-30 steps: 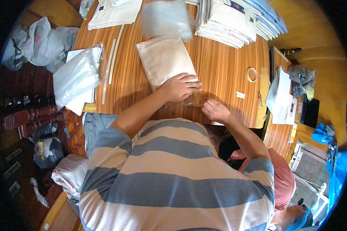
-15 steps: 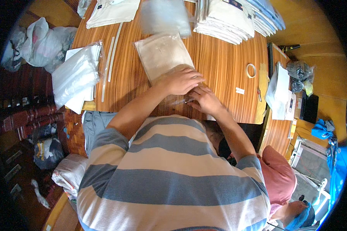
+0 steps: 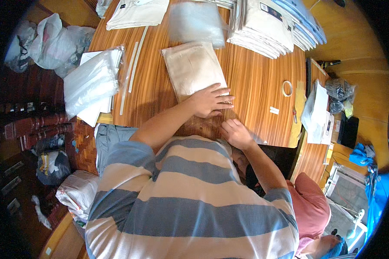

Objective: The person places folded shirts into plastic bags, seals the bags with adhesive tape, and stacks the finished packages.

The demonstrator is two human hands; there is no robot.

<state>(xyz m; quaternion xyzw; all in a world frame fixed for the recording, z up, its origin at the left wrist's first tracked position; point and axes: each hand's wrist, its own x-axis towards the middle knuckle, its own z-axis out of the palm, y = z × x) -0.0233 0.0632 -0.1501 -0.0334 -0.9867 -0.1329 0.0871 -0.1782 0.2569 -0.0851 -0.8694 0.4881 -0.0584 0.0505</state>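
Fingers (image 3: 222, 99) of the left hand (image 3: 207, 102) lie fanned and unclenched over the near end of the cream folded cloth in a clear bag (image 3: 192, 69); half a second ago they were drawn together. Right hand (image 3: 237, 134) and left are now apart – in the previous frame they met at the bag's near corner, and since then the right has pulled back toward the near edge of the wooden table (image 3: 255, 86). Its fingers are curled in; I cannot tell whether they pinch anything. The bagged cloth keeps its place, slanted on the table, its far end just short of a pile of clear bags (image 3: 196, 23). To its right lie a ring of tape (image 3: 287, 88) and two short white strips (image 3: 273, 110) – both unmoved.
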